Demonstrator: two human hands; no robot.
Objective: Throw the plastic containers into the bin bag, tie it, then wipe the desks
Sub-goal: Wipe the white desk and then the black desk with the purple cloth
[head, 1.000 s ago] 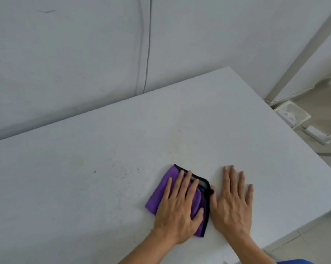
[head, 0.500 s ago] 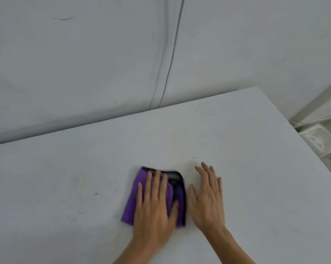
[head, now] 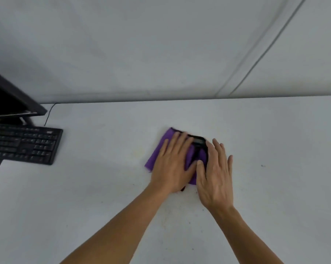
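Note:
A folded purple cloth [head: 161,149] with a black edge lies flat on the white desk [head: 103,197], a little right of centre. My left hand [head: 172,164] presses on it with straight, spread fingers and covers most of it. My right hand [head: 216,176] lies flat beside it on the right, its thumb edge overlapping the cloth's black edge. Small dark specks and faint stains mark the desk around the cloth. No plastic containers or bin bag are in view.
A black keyboard [head: 22,143] sits at the desk's left edge, with the corner of a black monitor [head: 10,101] behind it and a thin cable [head: 48,113] running to the wall. A grey wall [head: 161,44] backs the desk.
Both hands and the cloth have slid left along the desk. The view has swung left, so the keyboard and monitor now show and the desk's right corner has left the frame.

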